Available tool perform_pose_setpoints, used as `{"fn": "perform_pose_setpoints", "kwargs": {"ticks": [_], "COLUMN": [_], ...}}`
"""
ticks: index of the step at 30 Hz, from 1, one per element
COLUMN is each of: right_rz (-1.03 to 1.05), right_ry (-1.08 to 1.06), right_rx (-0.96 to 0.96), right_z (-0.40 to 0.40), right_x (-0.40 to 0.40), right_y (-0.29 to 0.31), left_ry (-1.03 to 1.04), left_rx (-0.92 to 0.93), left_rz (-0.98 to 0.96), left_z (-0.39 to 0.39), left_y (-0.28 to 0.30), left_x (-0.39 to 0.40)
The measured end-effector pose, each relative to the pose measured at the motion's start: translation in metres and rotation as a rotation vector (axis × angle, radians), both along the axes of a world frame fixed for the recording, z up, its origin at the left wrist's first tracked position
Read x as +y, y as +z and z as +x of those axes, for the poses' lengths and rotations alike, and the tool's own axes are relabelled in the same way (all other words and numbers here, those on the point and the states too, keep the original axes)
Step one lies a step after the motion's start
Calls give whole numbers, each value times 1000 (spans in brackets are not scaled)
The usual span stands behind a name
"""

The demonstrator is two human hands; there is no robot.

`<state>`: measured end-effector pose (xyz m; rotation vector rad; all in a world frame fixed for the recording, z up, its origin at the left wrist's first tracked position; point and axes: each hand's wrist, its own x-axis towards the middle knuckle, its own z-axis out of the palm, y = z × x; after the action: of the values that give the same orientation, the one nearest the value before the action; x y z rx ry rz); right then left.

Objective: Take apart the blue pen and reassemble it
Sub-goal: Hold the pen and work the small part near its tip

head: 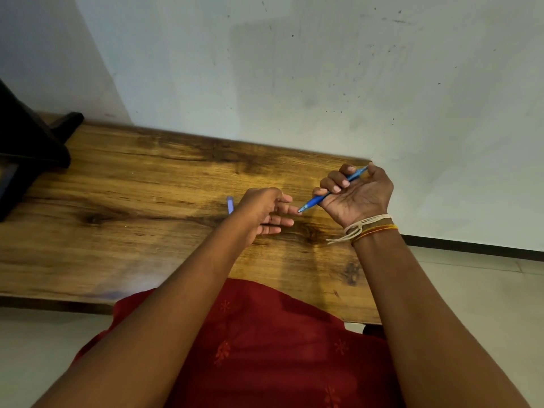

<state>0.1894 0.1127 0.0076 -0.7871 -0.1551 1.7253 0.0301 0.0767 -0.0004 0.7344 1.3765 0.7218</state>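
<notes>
My right hand [357,193] is closed around the blue pen [316,200], palm turned up, above the right part of the wooden table [147,201]. The pen runs diagonally, its tip pointing down-left and its other end sticking out past my thumb. My left hand [265,212] hovers just left of the tip, fingers spread, one fingertip touching or nearly touching the point. A small pale blue piece, apparently the pen's cap [230,204], lies on the table behind my left hand, partly hidden by it.
A black object [26,148] stands at the table's far left corner. A marked white wall [294,69] rises right behind the table. The table's right edge is close to my right wrist, with pale floor [471,290] beyond. Threads circle my right wrist.
</notes>
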Motion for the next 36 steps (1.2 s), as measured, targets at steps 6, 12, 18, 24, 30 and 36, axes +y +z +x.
{"fn": "perform_pose_setpoints", "kwargs": {"ticks": [6, 12, 18, 24, 30, 36], "right_rz": [75, 120, 147, 152, 144, 145], "right_ry": [112, 191, 215, 202, 172, 199], "right_rx": [-144, -322, -382, -382, -341, -348], "right_z": [-7, -12, -14, -16, -15, -14], "right_x": [-1, -1, -2, -2, -2, -2], "right_y": [9, 13, 12, 12, 11, 10], "left_ry": [-57, -122, -124, -118, -116, -122], "left_rx": [28, 35, 23, 15, 4, 10], "left_rz": [-1, 1, 2, 4, 12, 7], "left_z": [2, 4, 2, 2, 1, 2], "left_y": [-1, 1, -1, -2, -3, -3], "left_x": [0, -1, 1, 2, 2, 2]}}
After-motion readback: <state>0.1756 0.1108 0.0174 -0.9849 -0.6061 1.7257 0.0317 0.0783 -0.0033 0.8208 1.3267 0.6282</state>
